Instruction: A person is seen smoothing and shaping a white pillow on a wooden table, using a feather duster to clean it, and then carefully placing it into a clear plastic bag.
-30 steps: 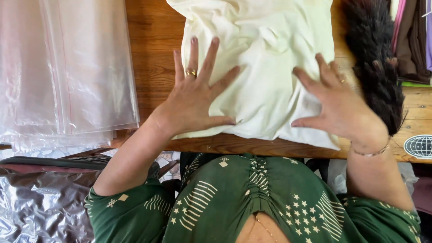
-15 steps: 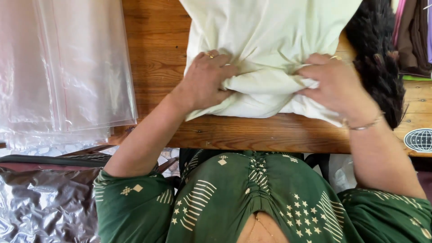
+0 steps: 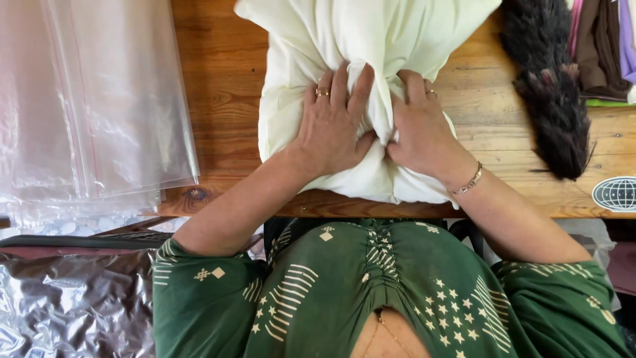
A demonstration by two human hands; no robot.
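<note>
Head view. A stack of clear plastic bags [image 3: 99, 106] lies flat at the left end of the wooden counter [image 3: 225, 99]; nothing shows inside them. The cream cloth bundle [image 3: 371, 40] rests on the counter near its front edge, directly under both hands. Left hand [image 3: 331, 122]: palm down, fingers spread and lightly curled, pressing on the cloth beside a gathered central fold. Right hand [image 3: 421, 126]: palm down, fingers curled, bunching the fold between thumb and fingers. The thumbs almost meet. A dark feather duster [image 3: 550, 86] lies to the right, well apart.
</note>
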